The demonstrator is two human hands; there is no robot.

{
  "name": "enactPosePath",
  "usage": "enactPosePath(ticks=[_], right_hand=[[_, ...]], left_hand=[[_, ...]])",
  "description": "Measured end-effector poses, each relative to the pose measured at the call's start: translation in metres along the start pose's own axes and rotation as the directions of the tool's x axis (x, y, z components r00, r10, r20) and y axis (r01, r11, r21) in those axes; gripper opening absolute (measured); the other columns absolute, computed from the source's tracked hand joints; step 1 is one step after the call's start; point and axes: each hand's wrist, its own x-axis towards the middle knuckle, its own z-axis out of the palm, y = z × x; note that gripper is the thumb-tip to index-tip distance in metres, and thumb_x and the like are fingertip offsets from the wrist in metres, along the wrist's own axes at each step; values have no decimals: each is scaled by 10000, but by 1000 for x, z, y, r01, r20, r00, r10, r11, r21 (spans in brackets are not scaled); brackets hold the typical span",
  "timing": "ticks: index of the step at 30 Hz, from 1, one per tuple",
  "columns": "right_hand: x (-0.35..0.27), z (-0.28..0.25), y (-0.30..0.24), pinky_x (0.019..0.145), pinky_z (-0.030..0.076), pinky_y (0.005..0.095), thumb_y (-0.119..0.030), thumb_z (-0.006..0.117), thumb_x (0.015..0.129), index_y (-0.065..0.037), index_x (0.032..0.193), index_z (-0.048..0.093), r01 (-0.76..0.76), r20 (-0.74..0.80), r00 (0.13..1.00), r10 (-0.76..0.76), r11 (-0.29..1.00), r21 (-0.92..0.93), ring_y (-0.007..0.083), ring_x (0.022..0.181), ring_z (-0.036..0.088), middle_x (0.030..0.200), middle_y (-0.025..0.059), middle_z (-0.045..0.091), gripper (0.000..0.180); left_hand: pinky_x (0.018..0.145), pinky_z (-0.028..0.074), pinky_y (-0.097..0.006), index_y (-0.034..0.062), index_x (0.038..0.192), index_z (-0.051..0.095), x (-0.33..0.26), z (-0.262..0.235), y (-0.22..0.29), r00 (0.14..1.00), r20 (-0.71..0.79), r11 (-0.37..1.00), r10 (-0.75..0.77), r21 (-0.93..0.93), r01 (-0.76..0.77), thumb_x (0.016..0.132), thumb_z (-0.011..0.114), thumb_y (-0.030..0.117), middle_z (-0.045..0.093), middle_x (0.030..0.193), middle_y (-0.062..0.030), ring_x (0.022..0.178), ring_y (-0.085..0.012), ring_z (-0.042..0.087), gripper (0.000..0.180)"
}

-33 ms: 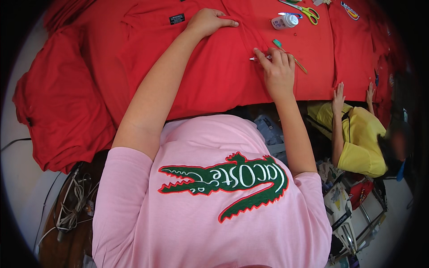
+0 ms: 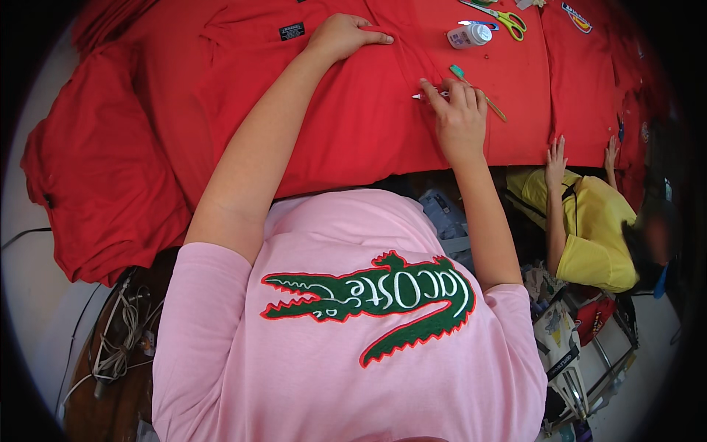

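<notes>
Right hand on a small tool at the fold of a red shirt, left hand pinning the cloth beyond it.

Nearest, the right hand (image 2: 460,118) has its fingers closed together around a thin pen-like tool (image 2: 426,96), whose long axis runs left-right with its tip pointing left onto the red shirt (image 2: 353,125). A green-tipped stick (image 2: 477,92) lies slanted, just under the same hand. Farther up and to the left, the left hand (image 2: 345,37) lies flat with fingers together, pressing the cloth. Beyond sit a small white bottle (image 2: 470,34) and green-handled scissors (image 2: 504,20).
</notes>
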Motion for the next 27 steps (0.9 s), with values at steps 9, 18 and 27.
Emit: enactPosePath(ticks=[9, 18, 27], right_hand=[[-2, 0, -2, 977, 462, 440, -128, 635, 907, -179, 1279, 720, -4, 9, 1000, 4, 999, 32, 229, 1040, 630, 1094, 57, 660, 385], [-3, -2, -1, 936, 466, 427, -144, 677, 891, -143, 1092, 684, -41, -18, 999, 42, 997, 67, 225, 1011, 643, 1061, 40, 668, 201], [-5, -4, -10, 943, 456, 428, -169, 673, 886, -163, 1057, 699, 19, -67, 998, -15, 998, 60, 222, 1043, 634, 1075, 13, 670, 173]], left_hand=[[944, 555, -364, 33, 1245, 764, -4, -2, 1, 1000, 12, 1000, 14, -24, -14, 712, 879, 611, 777, 1147, -151, 1061, -247, 740, 794], [952, 556, -366, 40, 1244, 767, -3, 0, 4, 1000, 16, 999, 9, -42, -9, 715, 882, 601, 775, 1157, -148, 1071, -246, 738, 780], [975, 548, -376, 26, 1270, 750, -1, 4, 9, 1000, 10, 999, 12, -35, -12, 708, 883, 590, 760, 1204, -167, 1113, -264, 727, 807]])
